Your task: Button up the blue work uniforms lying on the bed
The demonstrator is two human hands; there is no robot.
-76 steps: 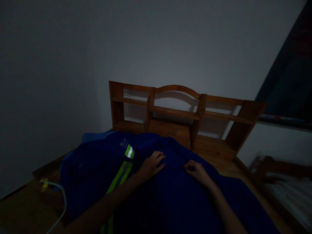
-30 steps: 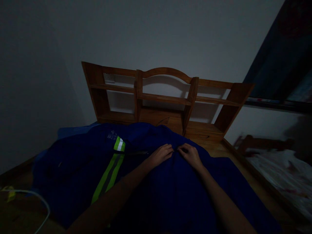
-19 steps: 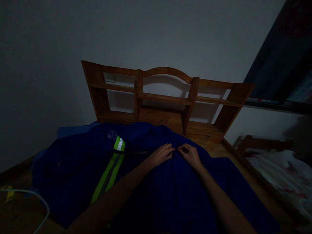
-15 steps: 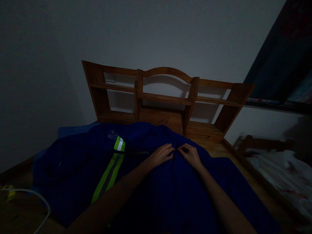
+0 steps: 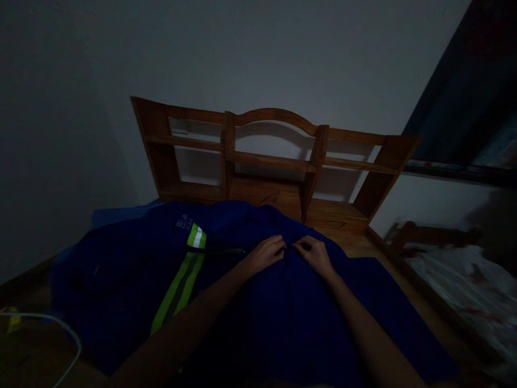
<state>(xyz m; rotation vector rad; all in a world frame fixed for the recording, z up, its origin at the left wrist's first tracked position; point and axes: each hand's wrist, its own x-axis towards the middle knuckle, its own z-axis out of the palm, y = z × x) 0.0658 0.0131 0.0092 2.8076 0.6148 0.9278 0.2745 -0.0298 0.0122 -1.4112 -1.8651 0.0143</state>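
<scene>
With fingers pinched narrow, my left hand (image 5: 267,254) and right hand (image 5: 318,255) hold the blue garment (image 5: 291,307) toward the worktop's (image 5: 355,241) back edge, its cloth seemingly soft, light, best gripped by raised creases.

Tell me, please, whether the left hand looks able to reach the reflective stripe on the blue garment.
Probably yes: the reflective stripe lies near the left hand with its upper part uncovered, though the forearm crosses its lower part and the fingers touch the blue garment.
</scene>
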